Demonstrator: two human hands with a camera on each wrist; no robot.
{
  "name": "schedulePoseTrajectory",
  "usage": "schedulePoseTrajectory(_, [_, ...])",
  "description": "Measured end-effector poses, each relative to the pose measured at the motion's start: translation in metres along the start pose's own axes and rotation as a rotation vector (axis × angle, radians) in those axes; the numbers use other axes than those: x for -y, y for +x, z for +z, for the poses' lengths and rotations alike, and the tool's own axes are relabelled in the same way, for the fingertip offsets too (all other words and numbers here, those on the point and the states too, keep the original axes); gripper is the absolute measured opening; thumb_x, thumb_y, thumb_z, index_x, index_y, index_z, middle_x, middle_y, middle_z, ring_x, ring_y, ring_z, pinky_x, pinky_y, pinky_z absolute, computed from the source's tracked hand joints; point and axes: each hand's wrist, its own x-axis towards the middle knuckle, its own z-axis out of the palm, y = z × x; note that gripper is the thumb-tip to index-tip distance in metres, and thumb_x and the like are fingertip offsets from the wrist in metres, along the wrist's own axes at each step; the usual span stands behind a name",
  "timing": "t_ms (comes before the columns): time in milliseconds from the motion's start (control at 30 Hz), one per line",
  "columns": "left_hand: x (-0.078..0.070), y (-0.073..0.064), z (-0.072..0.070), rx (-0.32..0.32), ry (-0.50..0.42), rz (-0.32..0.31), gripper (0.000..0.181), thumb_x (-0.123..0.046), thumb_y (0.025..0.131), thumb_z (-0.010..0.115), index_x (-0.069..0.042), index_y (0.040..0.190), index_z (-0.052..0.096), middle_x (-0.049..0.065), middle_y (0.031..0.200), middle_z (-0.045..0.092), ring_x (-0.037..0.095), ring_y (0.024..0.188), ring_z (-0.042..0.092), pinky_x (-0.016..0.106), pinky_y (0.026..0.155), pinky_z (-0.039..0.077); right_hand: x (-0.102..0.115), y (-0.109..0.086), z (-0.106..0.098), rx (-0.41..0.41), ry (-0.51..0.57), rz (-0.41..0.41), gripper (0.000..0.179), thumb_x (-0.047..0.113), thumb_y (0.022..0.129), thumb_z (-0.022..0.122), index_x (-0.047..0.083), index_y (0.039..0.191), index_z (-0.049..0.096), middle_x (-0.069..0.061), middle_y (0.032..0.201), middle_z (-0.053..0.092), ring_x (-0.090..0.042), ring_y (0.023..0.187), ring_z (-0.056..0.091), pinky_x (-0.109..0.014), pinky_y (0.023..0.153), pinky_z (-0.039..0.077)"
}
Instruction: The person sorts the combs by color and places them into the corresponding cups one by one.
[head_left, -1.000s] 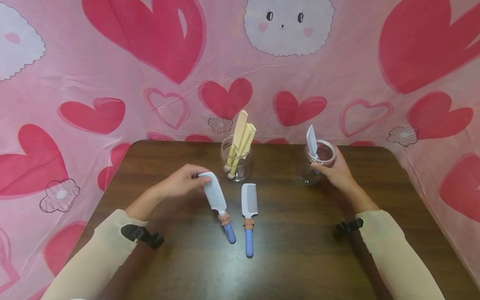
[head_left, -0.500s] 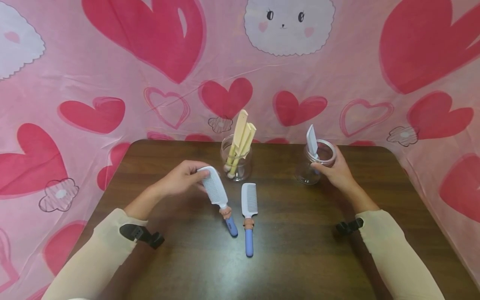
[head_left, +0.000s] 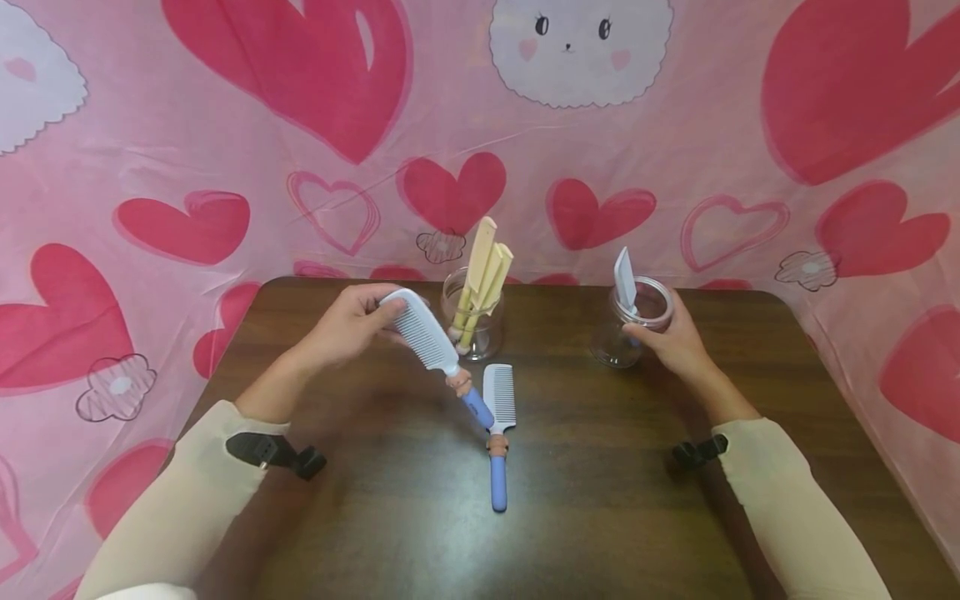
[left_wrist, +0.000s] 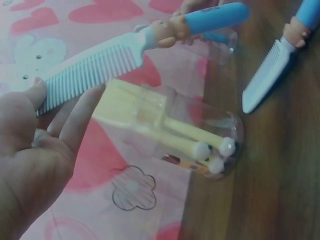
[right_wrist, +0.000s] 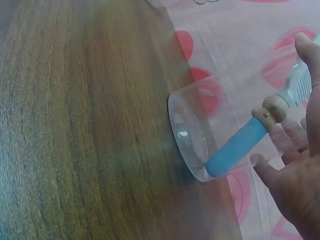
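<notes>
My left hand (head_left: 352,325) pinches a white comb (head_left: 423,332) by the far end of its toothed head, thumb on the front. Its blue handle with a small tan figure points down and to the right, raised over the table. A second comb of the same kind (head_left: 498,400) lies on the table, teeth to the right. My right hand (head_left: 675,337) grips a clear jar (head_left: 615,350) around its side near the rim. Inside that jar stands another blue-handled comb (right_wrist: 237,147), handle down, its white head sticking out of the mouth.
Left of centre at the back stands another clear jar (head_left: 491,342) holding several pale yellow combs (head_left: 482,267) with white round handle ends. The brown wooden table (head_left: 585,500) reaches back to a pink cloth (head_left: 255,150) printed with hearts.
My left hand has lifted the comb off the table and moved it up and back; its handle has swung right, now overlapping the lying comb in view. My right hand and its jar stay put.
</notes>
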Motion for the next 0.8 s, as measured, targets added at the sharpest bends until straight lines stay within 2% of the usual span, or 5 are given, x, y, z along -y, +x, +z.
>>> schedulePoseTrajectory(167, [-0.01,0.009,0.004,-0.105,-0.046,0.018,0.029,-0.001,0.105,0.051,0.02,0.124,0.056,0.004,0.1,0.072,0.016,0.09,0.072,0.039,0.078,0.062,0.01,-0.003,0.002,-0.001,0.017,0.004,0.076,-0.007,0.086,0.076,-0.007,0.15,0.034,-0.018,0.135,0.05,-0.014,0.119,0.049,-0.012,0.098,0.039])
schedulePoseTrajectory(400, [-0.027,0.022,0.012,-0.178,-0.098,0.043,0.03,-0.001,0.106,0.049,0.02,0.126,0.054,0.001,0.096,0.071,0.015,0.087,0.071,0.036,0.077,0.062,0.035,-0.01,0.005,0.012,0.037,-0.004,0.073,-0.007,0.086,0.074,-0.01,0.147,0.034,-0.023,0.134,0.049,-0.02,0.119,0.049,-0.013,0.098,0.041])
schedulePoseTrajectory(533, [-0.036,0.031,0.015,-0.227,-0.09,0.072,0.031,-0.005,0.105,0.052,0.017,0.127,0.057,0.005,0.1,0.071,0.015,0.09,0.071,0.035,0.078,0.061,0.031,-0.009,0.005,0.013,0.07,-0.01,0.074,-0.009,0.086,0.074,-0.01,0.148,0.034,-0.018,0.132,0.05,-0.026,0.119,0.049,-0.012,0.096,0.041])
schedulePoseTrajectory(700, [-0.045,0.044,0.02,-0.277,-0.102,0.097,0.032,-0.01,0.105,0.056,0.012,0.128,0.06,0.014,0.11,0.072,0.019,0.096,0.073,0.035,0.08,0.06,0.013,-0.003,0.004,0.008,0.078,-0.013,0.074,-0.01,0.085,0.074,-0.009,0.148,0.034,0.0,0.128,0.052,-0.016,0.118,0.05,-0.013,0.097,0.042])
schedulePoseTrajectory(800, [-0.049,0.052,0.027,-0.302,-0.123,0.116,0.031,-0.01,0.104,0.058,0.011,0.127,0.061,0.019,0.113,0.072,0.021,0.097,0.074,0.038,0.08,0.06,0.002,0.0,0.002,0.002,0.065,-0.017,0.075,-0.01,0.085,0.074,-0.008,0.149,0.033,0.001,0.129,0.052,-0.014,0.118,0.049,-0.014,0.098,0.042])
